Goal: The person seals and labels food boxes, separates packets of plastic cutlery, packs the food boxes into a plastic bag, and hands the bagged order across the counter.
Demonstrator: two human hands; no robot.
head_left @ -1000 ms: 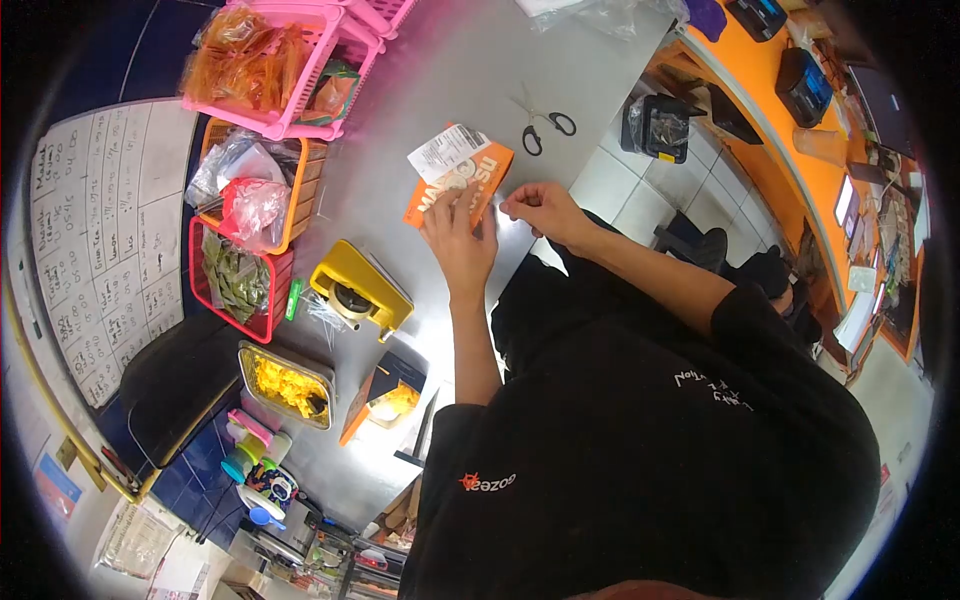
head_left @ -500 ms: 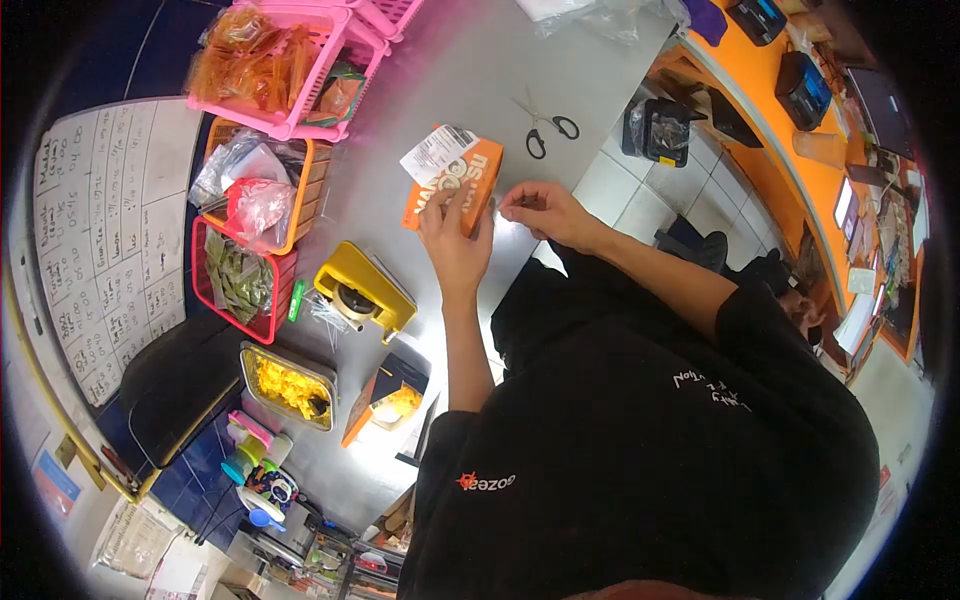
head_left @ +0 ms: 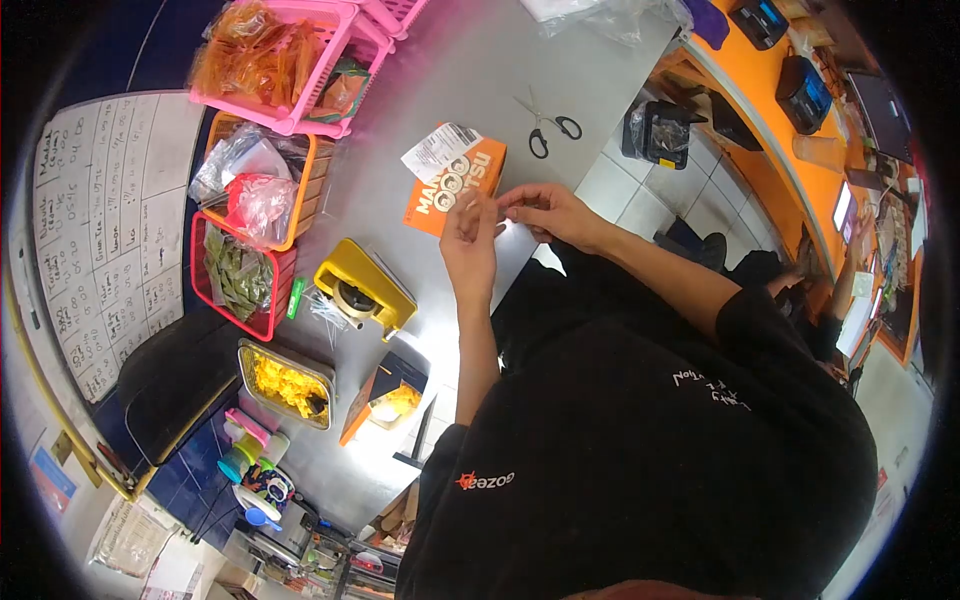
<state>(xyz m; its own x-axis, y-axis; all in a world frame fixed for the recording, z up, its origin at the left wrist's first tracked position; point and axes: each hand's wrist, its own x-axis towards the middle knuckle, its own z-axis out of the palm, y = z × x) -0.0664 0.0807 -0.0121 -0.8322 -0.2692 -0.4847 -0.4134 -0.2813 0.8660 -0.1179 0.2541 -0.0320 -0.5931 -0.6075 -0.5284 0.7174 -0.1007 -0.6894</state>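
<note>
An orange box (head_left: 426, 204) with white lettering and a white label (head_left: 440, 150) stuck across one corner stands on the steel table. My left hand (head_left: 470, 240) is at the box's near edge, its fingers curled together. Close beside it, my right hand (head_left: 548, 214) pinches thumb to fingers, and the fingertips of both hands meet or nearly meet. Whatever lies between them is too small to make out. Beyond my right hand lies a pair of scissors (head_left: 540, 145), blades apart. A yellow tape dispenser (head_left: 385, 287) sits to the left of my forearm.
Along the wall stand a pink basket (head_left: 290, 118), an orange basket (head_left: 312, 190) and a red basket (head_left: 280, 300), holding packets. A metal tray (head_left: 328, 375) with yellow food and an open orange box (head_left: 360, 410) are nearer. Another person works at the orange counter (head_left: 745, 85).
My left hand has come off the top of the orange box and moved toward my right hand, uncovering the lettering. My right hand has stayed almost in place.
</note>
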